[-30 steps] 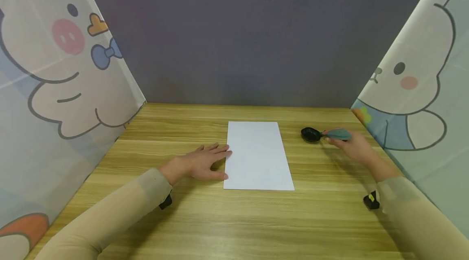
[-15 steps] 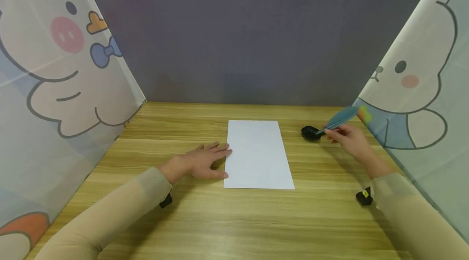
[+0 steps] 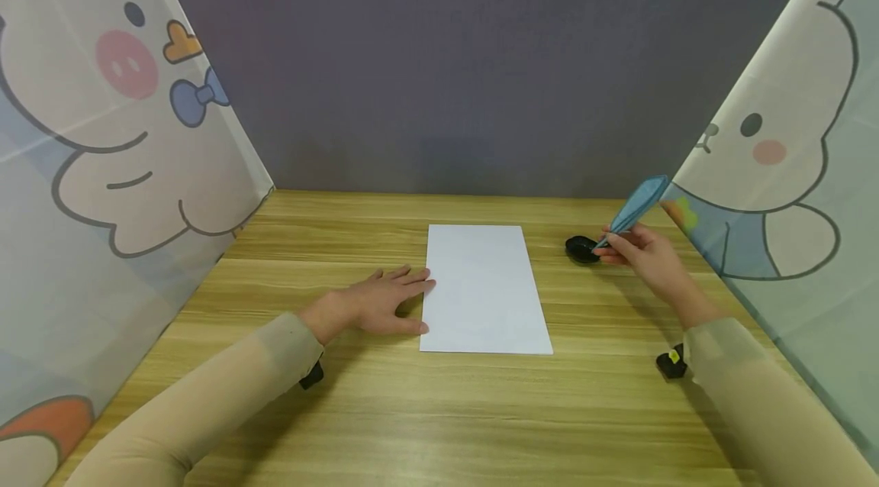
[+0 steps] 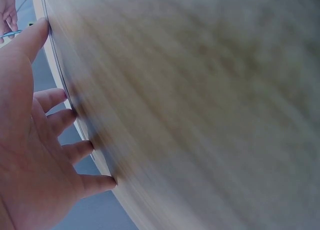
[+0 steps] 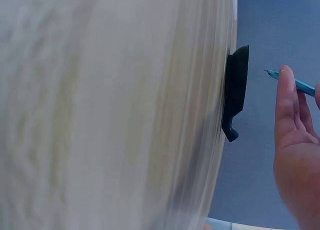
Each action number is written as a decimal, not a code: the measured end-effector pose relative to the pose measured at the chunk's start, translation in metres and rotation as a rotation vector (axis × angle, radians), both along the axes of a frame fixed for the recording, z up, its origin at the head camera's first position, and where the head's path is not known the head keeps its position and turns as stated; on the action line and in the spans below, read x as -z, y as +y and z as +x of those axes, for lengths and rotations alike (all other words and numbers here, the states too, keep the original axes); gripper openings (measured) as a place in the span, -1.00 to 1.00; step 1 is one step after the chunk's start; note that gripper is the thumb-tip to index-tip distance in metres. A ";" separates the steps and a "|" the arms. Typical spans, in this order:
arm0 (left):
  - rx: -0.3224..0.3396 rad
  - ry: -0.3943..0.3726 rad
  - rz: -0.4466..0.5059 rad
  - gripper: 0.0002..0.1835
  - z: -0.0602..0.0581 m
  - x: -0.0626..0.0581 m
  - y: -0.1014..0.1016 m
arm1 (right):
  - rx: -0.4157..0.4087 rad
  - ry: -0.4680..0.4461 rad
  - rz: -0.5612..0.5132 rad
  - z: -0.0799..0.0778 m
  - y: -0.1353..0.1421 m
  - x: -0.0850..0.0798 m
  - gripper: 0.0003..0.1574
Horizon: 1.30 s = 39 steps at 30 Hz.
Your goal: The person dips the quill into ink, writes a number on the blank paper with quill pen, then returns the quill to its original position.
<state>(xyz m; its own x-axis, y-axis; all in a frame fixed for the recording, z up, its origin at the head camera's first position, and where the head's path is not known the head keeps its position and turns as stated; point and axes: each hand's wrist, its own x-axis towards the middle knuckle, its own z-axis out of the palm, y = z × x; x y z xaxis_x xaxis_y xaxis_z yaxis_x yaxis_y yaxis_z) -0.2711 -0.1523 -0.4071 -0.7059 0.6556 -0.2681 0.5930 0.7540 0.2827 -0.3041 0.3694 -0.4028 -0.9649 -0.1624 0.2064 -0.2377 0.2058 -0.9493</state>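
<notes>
My right hand (image 3: 648,258) pinches a blue feather-shaped pen (image 3: 640,203) between thumb and fingers, its plume leaning up and to the right. The pen's fine tip shows in the right wrist view, beyond the fingertips and apart from a small black dish (image 5: 237,84) with a short hooked end. That dish rests on the table just left of the hand. On the left, my left hand (image 3: 381,304) lies with fingers spread, thumb and fingertips on the left edge of a white sheet of paper (image 3: 484,288).
The wood-grain table (image 3: 439,418) ends at a dark grey panel (image 3: 467,75) at the back. Cartoon-printed cloths stand on the left (image 3: 137,189) and right (image 3: 796,182) sides.
My right hand has lifted the feather pen from lying low beside the dish and tipped it upright, shifting slightly left. The left hand, paper and dish stay put.
</notes>
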 end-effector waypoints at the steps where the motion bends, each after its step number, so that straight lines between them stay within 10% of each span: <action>1: -0.001 0.001 -0.002 0.00 0.000 0.000 0.000 | -0.003 0.003 -0.032 -0.001 0.000 0.001 -0.71; 16: -0.008 0.001 -0.013 0.01 -0.001 0.002 0.000 | 0.200 -0.001 0.194 -0.006 -0.006 -0.001 -0.39; 39: 0.005 0.001 -0.011 0.01 -0.001 0.000 0.000 | 0.188 -0.066 0.199 -0.020 -0.016 0.005 -0.39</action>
